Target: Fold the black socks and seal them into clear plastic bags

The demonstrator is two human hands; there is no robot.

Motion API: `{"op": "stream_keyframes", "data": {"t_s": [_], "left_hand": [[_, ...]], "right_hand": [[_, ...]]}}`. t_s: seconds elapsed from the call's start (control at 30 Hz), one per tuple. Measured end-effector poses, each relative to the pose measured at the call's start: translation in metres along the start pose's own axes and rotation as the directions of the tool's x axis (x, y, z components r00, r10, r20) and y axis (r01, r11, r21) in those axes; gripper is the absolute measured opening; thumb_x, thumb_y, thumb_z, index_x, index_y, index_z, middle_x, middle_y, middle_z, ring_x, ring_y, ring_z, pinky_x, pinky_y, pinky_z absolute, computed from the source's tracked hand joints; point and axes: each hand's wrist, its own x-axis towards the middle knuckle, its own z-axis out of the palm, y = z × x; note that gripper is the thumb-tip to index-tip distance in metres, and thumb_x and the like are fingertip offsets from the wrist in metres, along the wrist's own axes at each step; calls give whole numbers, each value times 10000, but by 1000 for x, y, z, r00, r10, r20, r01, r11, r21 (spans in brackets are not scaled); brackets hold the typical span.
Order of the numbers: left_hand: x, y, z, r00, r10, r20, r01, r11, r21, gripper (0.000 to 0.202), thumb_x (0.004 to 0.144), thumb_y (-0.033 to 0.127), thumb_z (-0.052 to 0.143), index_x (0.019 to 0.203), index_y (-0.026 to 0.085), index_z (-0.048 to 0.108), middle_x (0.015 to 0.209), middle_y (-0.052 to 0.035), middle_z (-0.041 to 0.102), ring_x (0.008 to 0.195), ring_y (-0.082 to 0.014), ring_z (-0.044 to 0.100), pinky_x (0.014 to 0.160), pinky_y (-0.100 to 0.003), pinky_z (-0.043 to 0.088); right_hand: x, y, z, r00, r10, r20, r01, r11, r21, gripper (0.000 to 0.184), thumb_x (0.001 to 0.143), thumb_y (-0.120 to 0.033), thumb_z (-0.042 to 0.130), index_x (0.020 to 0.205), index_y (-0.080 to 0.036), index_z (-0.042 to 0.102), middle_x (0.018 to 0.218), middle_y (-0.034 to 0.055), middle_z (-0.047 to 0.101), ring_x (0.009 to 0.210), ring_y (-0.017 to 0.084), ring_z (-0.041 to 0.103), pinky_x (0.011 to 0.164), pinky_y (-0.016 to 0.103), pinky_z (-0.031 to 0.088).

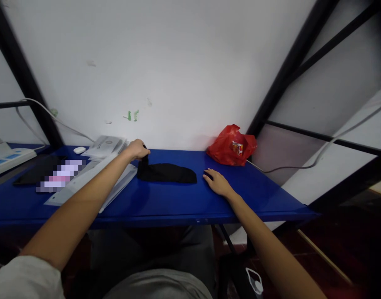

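A black sock (168, 172) lies flat and lengthwise on the blue table, its left end lifted off the surface. My left hand (137, 150) is closed in a pinch on that raised end. To the right of the sock, apart from it, my right hand (218, 182) rests low on the tabletop with its fingers stretched out and thumb apart. Nothing shows in it.
On the blue table (178, 203), papers and clear folders (118, 182) lie under my left forearm. Further left are a phone with a blurred screen (61, 176), a white case (79, 150) and a power strip (13, 161). A red plastic bag (224, 147) sits back right.
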Motion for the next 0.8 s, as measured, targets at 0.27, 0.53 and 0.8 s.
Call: {"op": "stream_keyframes", "data": {"t_s": [0.27, 0.53, 0.8], "left_hand": [[-7, -21, 47, 898, 429, 94, -439, 866, 239, 435, 855, 358, 509, 1223, 132, 557, 1135, -114, 632, 1044, -227, 586, 922, -307, 428], [-20, -40, 62, 877, 476, 66, -467, 810, 354, 459, 899, 403, 376, 1236, 142, 545, 1219, -122, 555, 1150, -255, 490, 990, -344, 364], [-23, -54, 59, 967, 249, -60, -190, 853, 486, 432, 876, 392, 406, 1165, 106, 552, 1199, -176, 576, 1109, -294, 526, 890, -360, 422]], "right_hand": [[-1, -10, -7, 1000, 3, 1, -3, 1000, -1, 408, 880, -335, 452, 1197, -118, 590, 1296, 159, 553, 1242, 267, 480, 1062, 436, 357], [0, -113, -12, 933, -356, -49, 359, 923, 141, 402, 909, -366, 419, 1263, -220, 544, 1331, 101, 532, 1236, 247, 480, 1050, 478, 358], [23, -169, 4, 820, -557, 133, 546, 830, 113, 366, 908, -340, 449, 1209, -197, 602, 1317, 122, 542, 1239, 272, 477, 1044, 486, 348]]}}
